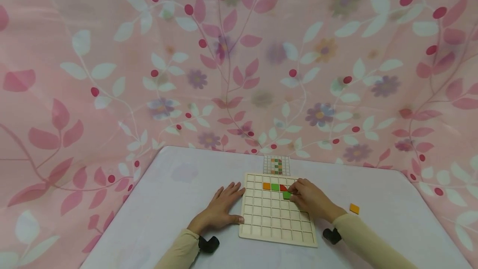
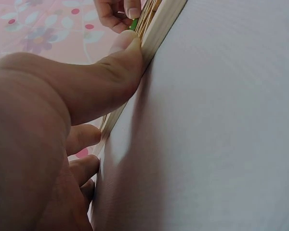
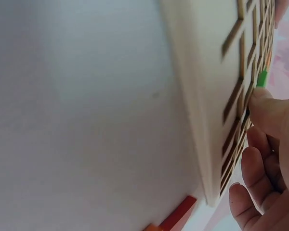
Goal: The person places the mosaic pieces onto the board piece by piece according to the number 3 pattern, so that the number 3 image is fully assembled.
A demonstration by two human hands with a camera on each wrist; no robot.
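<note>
A square wooden grid board point(image 1: 276, 221) lies on the table. Along one of its upper rows sit an orange tile point(image 1: 267, 186), a green tile point(image 1: 275, 187) and a red piece point(image 1: 283, 188) with a curved edge. My right hand point(image 1: 313, 199) is over the board's right part, pinching a second green tile point(image 1: 286, 195) just below the red piece; whether that tile lies fully in a cell I cannot tell. With fingers spread, my left hand point(image 1: 220, 209) rests at the board's left side. Its thumb touches the board's edge, seen close up in the left wrist view.
Behind the board lies a small pattern card point(image 1: 276, 165) with a grid and coloured cells. An orange tile point(image 1: 354, 209) is on the white tablecloth right of the right hand. In the right wrist view a red piece point(image 3: 179, 215) lies off the board. A floral curtain point(image 1: 239, 61) hangs behind.
</note>
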